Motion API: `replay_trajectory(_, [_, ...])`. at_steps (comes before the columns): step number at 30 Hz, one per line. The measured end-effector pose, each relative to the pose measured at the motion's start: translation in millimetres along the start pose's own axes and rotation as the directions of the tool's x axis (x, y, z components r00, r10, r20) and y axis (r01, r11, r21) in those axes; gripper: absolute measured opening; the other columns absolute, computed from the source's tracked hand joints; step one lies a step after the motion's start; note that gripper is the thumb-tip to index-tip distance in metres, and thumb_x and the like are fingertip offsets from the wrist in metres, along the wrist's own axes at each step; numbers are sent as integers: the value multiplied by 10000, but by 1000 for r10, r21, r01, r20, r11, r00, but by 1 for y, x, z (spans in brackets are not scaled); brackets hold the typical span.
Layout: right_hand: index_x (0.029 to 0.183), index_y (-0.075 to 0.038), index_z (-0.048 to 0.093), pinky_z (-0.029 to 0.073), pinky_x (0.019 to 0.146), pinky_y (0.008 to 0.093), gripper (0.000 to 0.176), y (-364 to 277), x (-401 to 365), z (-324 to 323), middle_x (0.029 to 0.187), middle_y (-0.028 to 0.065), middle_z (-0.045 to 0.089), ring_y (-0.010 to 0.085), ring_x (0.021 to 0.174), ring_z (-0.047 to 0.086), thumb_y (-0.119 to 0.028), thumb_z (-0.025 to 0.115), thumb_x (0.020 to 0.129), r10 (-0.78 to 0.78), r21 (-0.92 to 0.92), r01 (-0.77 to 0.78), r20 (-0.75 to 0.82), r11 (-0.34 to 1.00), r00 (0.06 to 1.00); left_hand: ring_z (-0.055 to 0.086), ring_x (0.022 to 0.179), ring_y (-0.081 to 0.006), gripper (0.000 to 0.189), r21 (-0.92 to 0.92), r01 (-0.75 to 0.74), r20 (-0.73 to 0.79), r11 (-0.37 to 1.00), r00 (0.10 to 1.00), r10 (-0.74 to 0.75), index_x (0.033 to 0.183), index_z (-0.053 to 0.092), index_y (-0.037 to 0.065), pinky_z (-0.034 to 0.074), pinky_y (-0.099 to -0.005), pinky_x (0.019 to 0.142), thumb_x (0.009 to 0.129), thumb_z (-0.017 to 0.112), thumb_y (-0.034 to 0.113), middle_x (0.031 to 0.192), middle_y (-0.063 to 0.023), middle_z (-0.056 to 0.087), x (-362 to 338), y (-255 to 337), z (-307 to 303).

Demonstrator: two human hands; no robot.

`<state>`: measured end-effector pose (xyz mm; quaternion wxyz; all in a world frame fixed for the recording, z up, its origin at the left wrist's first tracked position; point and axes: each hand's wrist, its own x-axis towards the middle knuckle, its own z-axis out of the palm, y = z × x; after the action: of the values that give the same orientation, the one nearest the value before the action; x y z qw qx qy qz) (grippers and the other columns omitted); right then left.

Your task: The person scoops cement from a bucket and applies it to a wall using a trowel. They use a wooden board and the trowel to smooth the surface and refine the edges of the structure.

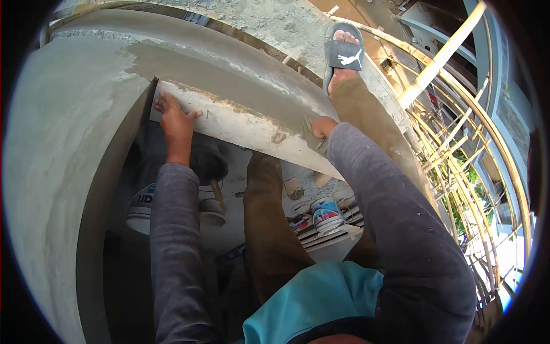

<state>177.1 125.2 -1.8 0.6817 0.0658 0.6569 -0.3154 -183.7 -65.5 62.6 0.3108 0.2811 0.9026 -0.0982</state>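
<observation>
A long pale board (240, 123), its upper edge crusted with mortar, lies along a band of damp grey plaster (229, 77). My left hand (172, 120) rests on the board's left end, with the thumb spread from the fingers. Over by the board's right part, my right hand (324, 127) is closed beside the wet plaster. A thin greyish edge shows at its fingers, too unclear to name. The left end of the board meets the dark corner of a plastered wall (63, 132).
My sandalled foot (345, 51) stands on a rough concrete ledge (275, 23) at the top. Bamboo scaffolding (447, 54) rises on the right. Below the board are a paint bucket (327, 217), another bucket (140, 212) and my other leg (264, 200).
</observation>
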Motion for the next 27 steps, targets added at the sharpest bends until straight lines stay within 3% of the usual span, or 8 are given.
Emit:
replay_trajectory(4, [1075, -85, 714, 504, 813, 453, 337, -42, -25, -65, 1077, 227, 667, 401, 1007, 640, -135, 597, 762, 110, 216, -86, -103, 973, 989, 273, 1398, -473, 1200, 26, 12, 17, 1000, 1000, -12, 1465, 187, -81, 415, -412, 1082, 605, 891, 373, 1492, -343, 260, 0, 6, -10])
replay_trajectory(8, [1160, -74, 589, 478, 820, 495, 307, -113, -111, -137, 1001, 239, 663, 417, 958, 628, -201, 508, 892, -79, 504, 575, -704, 645, 706, 327, 1377, -443, 1075, 14, -58, -19, 998, 998, 58, 1450, 249, -52, 411, -418, 1075, 660, 868, 332, 1478, -321, 307, 0, -2, -16])
replay_trajectory(13, [1218, -72, 544, 474, 887, 484, 345, -111, -166, -101, 1097, 240, 649, 418, 1035, 608, -191, 528, 894, 340, 699, 217, -565, 682, 752, 516, 1261, -357, 591, -121, -256, 2, 959, 966, 258, 1291, 544, -7, 468, -399, 1007, 782, 770, 190, 1319, -250, 548, -28, -24, -47])
replay_trajectory(15, [1218, -67, 551, 477, 905, 475, 354, -94, -146, -46, 1111, 226, 656, 412, 1052, 611, -188, 537, 885, 468, 759, 19, -421, 651, 777, 662, 1032, -319, 247, -270, -37, -31, 962, 999, 29, 1046, 698, 32, 519, -407, 885, 830, 713, 150, 1075, -191, 688, -68, -3, -73])
replay_trajectory(18, [1226, -79, 556, 478, 908, 463, 366, -108, -187, -14, 1143, 239, 643, 409, 1102, 595, -199, 540, 880, 271, 565, 49, -468, 824, 841, 700, 714, -250, 203, -412, -3, -113, 911, 992, -48, 888, 708, 51, 529, -367, 682, 835, 728, 246, 781, -124, 714, -135, 8, -86])
replay_trajectory(21, [1254, -108, 562, 478, 922, 454, 398, -124, -201, -12, 1199, 242, 615, 408, 1143, 574, -220, 553, 872, 334, 780, 210, -472, 590, 816, 615, 604, -224, 313, -430, 247, -82, 869, 947, -310, 763, 658, 37, 509, -348, 656, 837, 740, 330, 634, -81, 623, -196, 22, -115])
replay_trajectory(23, [1286, -89, 546, 479, 934, 447, 434, -130, -215, -21, 1247, 239, 589, 397, 1179, 561, -216, 541, 870, 418, 887, 227, -399, 403, 817, 609, 633, -208, 315, -582, 311, -105, 751, 887, -449, 779, 645, 35, 509, -347, 677, 844, 738, 329, 674, -75, 630, -221, -2, -110])
replay_trajectory(27, [1268, -59, 570, 475, 954, 443, 429, -111, -182, -12, 1208, 221, 617, 373, 1166, 581, -188, 538, 860, 571, 836, 105, -454, 539, 684, 629, 934, -246, 345, -815, 175, -144, 553, 863, -484, 1024, 629, 9, 497, -370, 838, 861, 721, 299, 1049, -127, 644, -273, -40, -116])
